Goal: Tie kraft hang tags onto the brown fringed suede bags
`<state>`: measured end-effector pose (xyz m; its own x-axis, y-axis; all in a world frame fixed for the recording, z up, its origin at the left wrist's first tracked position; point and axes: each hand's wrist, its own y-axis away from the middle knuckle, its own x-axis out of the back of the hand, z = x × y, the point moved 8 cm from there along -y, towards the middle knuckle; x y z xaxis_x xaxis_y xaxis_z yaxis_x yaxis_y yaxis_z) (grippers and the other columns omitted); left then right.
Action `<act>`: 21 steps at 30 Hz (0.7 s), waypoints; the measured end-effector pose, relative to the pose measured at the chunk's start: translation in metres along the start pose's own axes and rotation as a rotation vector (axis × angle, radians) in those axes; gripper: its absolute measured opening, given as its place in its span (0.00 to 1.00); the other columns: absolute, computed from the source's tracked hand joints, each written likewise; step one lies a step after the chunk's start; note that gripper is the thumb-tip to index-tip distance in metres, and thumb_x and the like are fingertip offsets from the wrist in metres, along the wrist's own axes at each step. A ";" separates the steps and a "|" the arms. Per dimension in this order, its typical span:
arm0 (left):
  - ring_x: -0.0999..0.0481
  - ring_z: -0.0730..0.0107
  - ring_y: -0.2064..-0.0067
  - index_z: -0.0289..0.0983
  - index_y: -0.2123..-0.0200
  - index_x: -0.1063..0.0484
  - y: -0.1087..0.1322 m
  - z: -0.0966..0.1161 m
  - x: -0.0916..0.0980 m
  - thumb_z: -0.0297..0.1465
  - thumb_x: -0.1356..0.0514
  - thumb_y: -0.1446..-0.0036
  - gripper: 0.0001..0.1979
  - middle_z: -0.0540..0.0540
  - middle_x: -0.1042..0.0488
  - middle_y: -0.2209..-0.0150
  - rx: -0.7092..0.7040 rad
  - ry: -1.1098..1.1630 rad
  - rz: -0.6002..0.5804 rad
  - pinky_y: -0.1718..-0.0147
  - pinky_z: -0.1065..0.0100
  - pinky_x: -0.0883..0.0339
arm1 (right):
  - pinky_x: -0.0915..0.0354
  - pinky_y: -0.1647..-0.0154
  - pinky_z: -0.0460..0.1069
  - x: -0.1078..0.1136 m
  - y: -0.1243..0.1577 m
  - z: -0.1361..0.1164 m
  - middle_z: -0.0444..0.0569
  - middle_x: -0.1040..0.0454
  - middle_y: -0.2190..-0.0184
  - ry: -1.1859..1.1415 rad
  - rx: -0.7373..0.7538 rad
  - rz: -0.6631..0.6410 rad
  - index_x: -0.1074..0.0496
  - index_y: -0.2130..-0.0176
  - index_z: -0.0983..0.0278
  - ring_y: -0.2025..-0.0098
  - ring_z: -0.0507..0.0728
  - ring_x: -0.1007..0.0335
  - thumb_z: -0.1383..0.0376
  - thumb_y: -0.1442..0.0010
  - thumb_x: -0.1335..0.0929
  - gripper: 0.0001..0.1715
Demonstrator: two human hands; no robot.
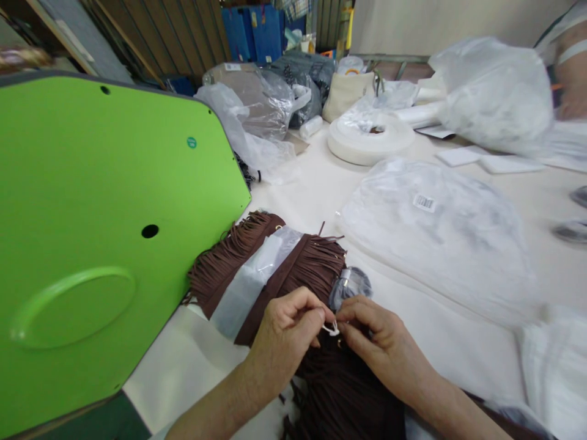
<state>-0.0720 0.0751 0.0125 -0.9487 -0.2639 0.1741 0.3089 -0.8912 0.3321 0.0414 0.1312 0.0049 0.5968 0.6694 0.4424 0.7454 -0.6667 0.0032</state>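
Both hands meet over a dark brown fringed piece (353, 391), perhaps a bag, at the front of the table. A small white loop of string (334, 330) shows between the fingertips. My left hand (293, 321) pinches one side of it, thumb against forefinger. From the other side my right hand (383, 339) is closed too, its fingertips at the string. Just beyond lies a second brown fringed piece (302, 269) with a clear plastic wrap (250, 287) across its middle. A coiled strap in plastic (351, 286) rests behind my right hand.
A large green panel (92, 214) stands close on the left. White plastic bags (435, 226) with a barcode label spread to the right. Farther back are a white tape roll (367, 143), a cream bag (347, 96) and bulky clear bags (495, 95). Another person's arm (573, 73) shows at far right.
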 end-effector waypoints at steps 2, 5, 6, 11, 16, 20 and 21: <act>0.33 0.75 0.79 0.35 0.73 0.30 0.000 0.000 -0.002 0.32 0.49 0.51 0.10 0.50 0.30 0.77 -0.039 -0.044 -0.016 0.80 0.74 0.39 | 0.39 0.70 0.45 0.001 0.001 0.001 0.45 0.30 0.73 -0.001 -0.004 0.004 0.31 0.71 0.63 0.71 0.50 0.34 0.70 0.44 0.38 0.08; 0.32 0.75 0.77 0.35 0.63 0.31 0.002 0.009 -0.006 0.23 0.49 0.57 0.15 0.49 0.27 0.68 -0.228 -0.254 -0.030 0.75 0.72 0.37 | 0.39 0.71 0.45 0.001 0.001 0.000 0.44 0.31 0.74 -0.006 -0.009 0.008 0.31 0.72 0.63 0.73 0.50 0.35 0.69 0.44 0.38 0.08; 0.31 0.75 0.74 0.35 0.59 0.32 0.004 0.013 -0.009 0.19 0.50 0.60 0.21 0.48 0.27 0.65 -0.303 -0.335 -0.043 0.72 0.72 0.36 | 0.39 0.71 0.45 0.002 0.000 0.000 0.44 0.31 0.74 -0.010 -0.009 0.011 0.31 0.72 0.63 0.73 0.50 0.35 0.68 0.44 0.38 0.08; 0.30 0.66 0.56 0.34 0.59 0.32 0.004 0.013 -0.023 0.13 0.50 0.62 0.24 0.44 0.30 0.57 -0.478 -0.463 -0.132 0.56 0.68 0.35 | 0.37 0.69 0.45 0.002 -0.002 0.001 0.45 0.30 0.73 -0.024 0.004 0.015 0.31 0.72 0.63 0.72 0.50 0.34 0.68 0.44 0.38 0.08; 0.28 0.67 0.60 0.32 0.66 0.30 0.004 0.013 -0.021 0.16 0.46 0.51 0.10 0.44 0.27 0.64 -0.549 -0.479 -0.047 0.59 0.68 0.34 | 0.38 0.70 0.45 0.001 -0.001 0.001 0.44 0.30 0.73 -0.011 0.014 0.016 0.31 0.71 0.63 0.72 0.50 0.34 0.69 0.44 0.38 0.08; 0.28 0.69 0.61 0.33 0.66 0.30 0.007 0.017 -0.020 0.16 0.46 0.50 0.10 0.45 0.27 0.65 -0.611 -0.479 -0.019 0.60 0.70 0.34 | 0.38 0.70 0.45 0.001 0.000 0.001 0.44 0.30 0.73 -0.015 0.022 0.023 0.31 0.71 0.63 0.72 0.50 0.34 0.69 0.44 0.38 0.08; 0.28 0.69 0.62 0.33 0.66 0.30 0.008 0.018 -0.020 0.17 0.46 0.49 0.10 0.45 0.27 0.65 -0.625 -0.479 -0.017 0.61 0.71 0.33 | 0.38 0.70 0.45 0.000 0.000 0.001 0.44 0.30 0.73 -0.016 0.019 0.022 0.30 0.71 0.64 0.72 0.50 0.34 0.69 0.44 0.38 0.08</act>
<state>-0.0495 0.0804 0.0284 -0.7765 -0.1871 0.6017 0.0643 -0.9734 -0.2197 0.0416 0.1320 0.0041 0.6174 0.6602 0.4276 0.7377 -0.6747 -0.0234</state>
